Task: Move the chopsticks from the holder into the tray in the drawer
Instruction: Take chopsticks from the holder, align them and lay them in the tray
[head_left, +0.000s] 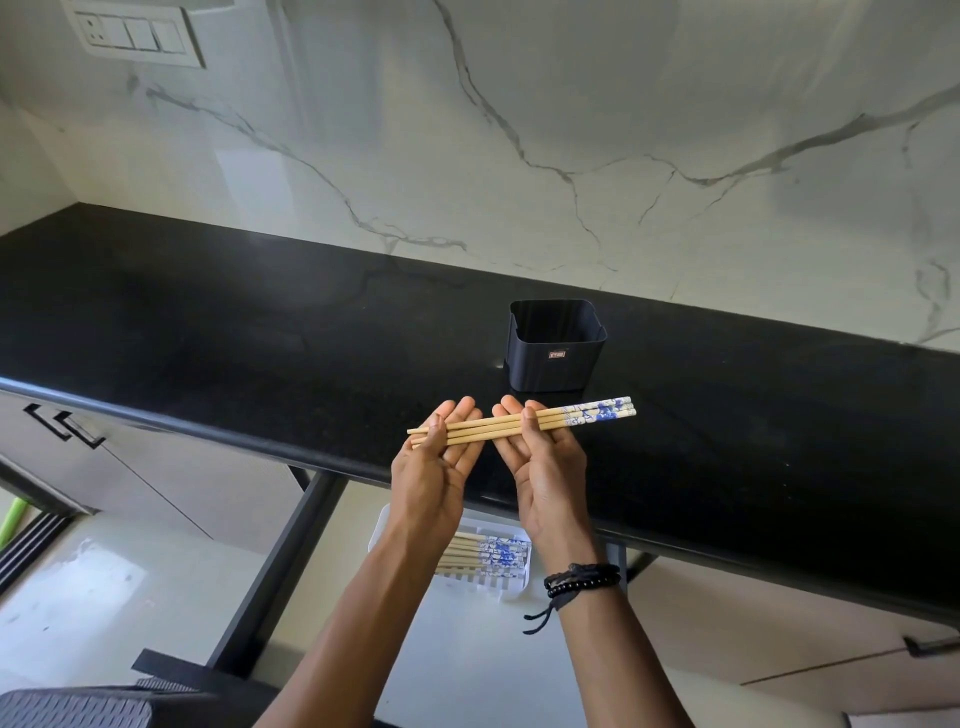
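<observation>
A small bundle of wooden chopsticks (498, 427) with blue-and-white patterned ends lies level across both my palms, over the front edge of the black counter. My left hand (439, 467) pins the plain tips with its thumb. My right hand (543, 457) holds the bundle near its middle, thumb on top. The dark square holder (553, 345) stands just behind my hands, and no chopsticks show above its rim. Below the counter, a white tray (511, 587) in the open drawer holds several more chopsticks (485, 555), partly hidden by my forearms.
The black counter (208, 322) runs left to right against a marble wall. A switch panel (135, 34) sits at the top left. Cabinet handles (65, 423) show below the counter at left, another handle (932, 644) at the lower right.
</observation>
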